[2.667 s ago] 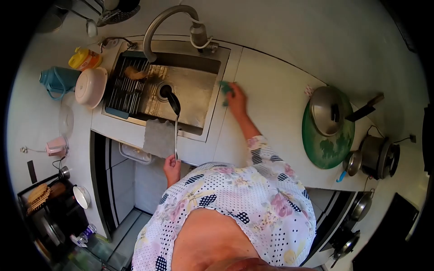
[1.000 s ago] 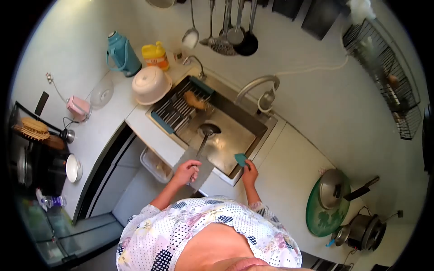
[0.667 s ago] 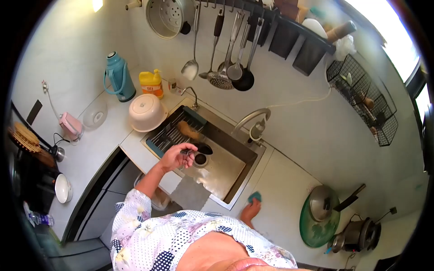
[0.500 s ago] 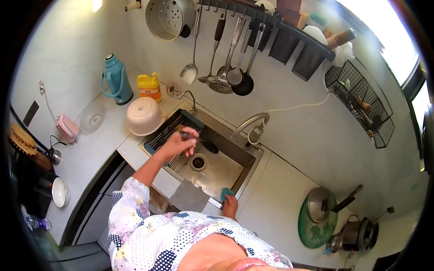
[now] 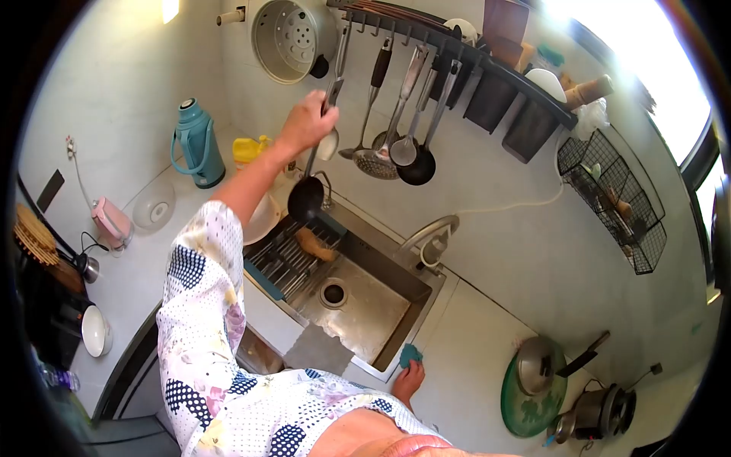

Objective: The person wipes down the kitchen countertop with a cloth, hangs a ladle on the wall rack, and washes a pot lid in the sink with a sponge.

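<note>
My left hand (image 5: 308, 122) is raised in front of the hanging utensils, its fingers closed round the handle of a black ladle (image 5: 306, 199). The ladle hangs bowl-down over the back left corner of the sink (image 5: 373, 293). A spatula (image 5: 329, 145) on the hook rack (image 5: 415, 29) is partly hidden behind this hand. Down at the sink's front right corner, my right hand (image 5: 410, 381) rests at the counter, closed on a teal scrubbing cloth (image 5: 410, 355). A tan, elongated piece (image 5: 315, 245) lies on the drying rack (image 5: 285, 259) across the sink's left side.
The tap (image 5: 430, 232) arches over the sink's back edge. A pink basin (image 5: 260, 221), a yellow bottle (image 5: 247, 150) and a blue thermos (image 5: 199, 145) stand to the left. On the right are a lidded pan (image 5: 535, 365) and a green board (image 5: 518, 404). A wire basket (image 5: 613, 202) hangs on the wall.
My left hand has risen from the sink toward the hook rack, carrying the ladle up. My right hand and the teal cloth have shifted slightly right and down along the sink's corner.
</note>
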